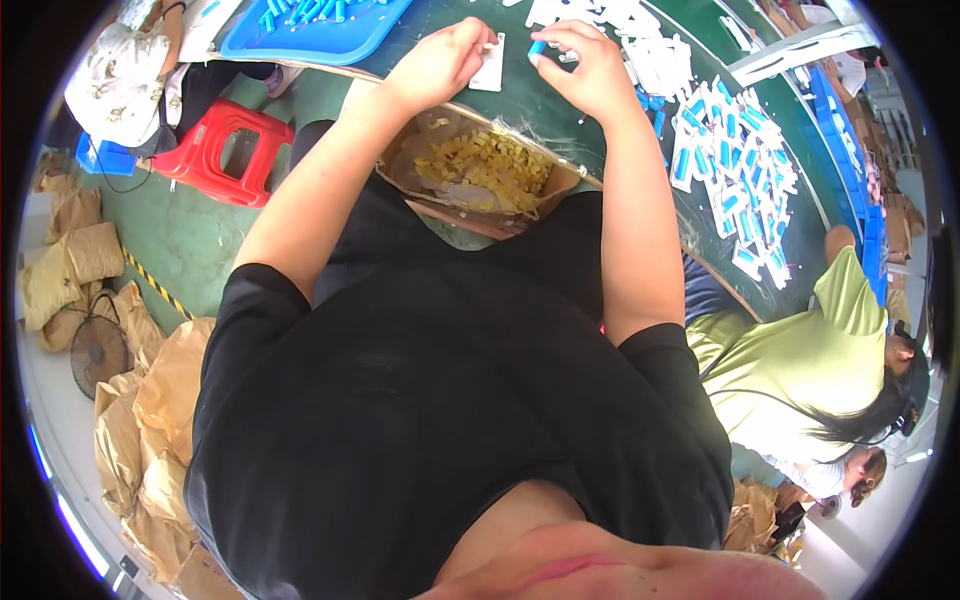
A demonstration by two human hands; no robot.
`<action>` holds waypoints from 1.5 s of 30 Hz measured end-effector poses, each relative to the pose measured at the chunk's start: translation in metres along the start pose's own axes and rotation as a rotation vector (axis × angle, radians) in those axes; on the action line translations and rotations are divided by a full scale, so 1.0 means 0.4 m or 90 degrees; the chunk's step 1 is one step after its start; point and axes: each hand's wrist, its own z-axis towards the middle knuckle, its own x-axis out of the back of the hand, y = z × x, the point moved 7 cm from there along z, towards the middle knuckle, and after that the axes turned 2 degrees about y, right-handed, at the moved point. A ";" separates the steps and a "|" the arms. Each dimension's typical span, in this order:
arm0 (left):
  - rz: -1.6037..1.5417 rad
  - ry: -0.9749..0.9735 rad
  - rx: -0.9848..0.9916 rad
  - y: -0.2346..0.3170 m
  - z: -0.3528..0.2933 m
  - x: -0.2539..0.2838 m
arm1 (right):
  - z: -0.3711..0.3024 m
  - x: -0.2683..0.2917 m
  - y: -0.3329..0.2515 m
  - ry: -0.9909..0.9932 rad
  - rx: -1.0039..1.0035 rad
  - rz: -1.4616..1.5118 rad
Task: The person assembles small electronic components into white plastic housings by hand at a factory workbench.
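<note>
At the table's near edge, my left hand (440, 66) has its fingers bent together in a pinch. Its fingertips meet a flat white rectangular piece (488, 70) on the green tabletop; what lies inside the pinch is too small to make out. Just to the right, my right hand (590, 72) pinches a small blue cylinder (537, 49), which looks like a battery cell, between thumb and fingers. A short gap separates the two hands.
A blue tray (372, 42) of blue cylinders stands at the far left. White casings (655, 62) lie beyond my right hand, with a pile of white-and-blue pieces (735, 170) further right. Below the edge hangs a box of yellow scraps (480, 168). Co-workers sit on both sides.
</note>
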 end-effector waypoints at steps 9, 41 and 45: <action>-0.287 0.396 -0.037 0.059 -0.122 0.110 | 0.000 -0.057 -0.058 -0.019 0.108 0.109; -0.067 0.056 -0.225 0.285 -0.187 -0.003 | -0.190 0.367 0.231 0.606 -0.241 -0.519; 0.045 0.153 -0.097 0.248 0.021 0.023 | -0.060 0.126 0.133 -0.019 -0.189 0.083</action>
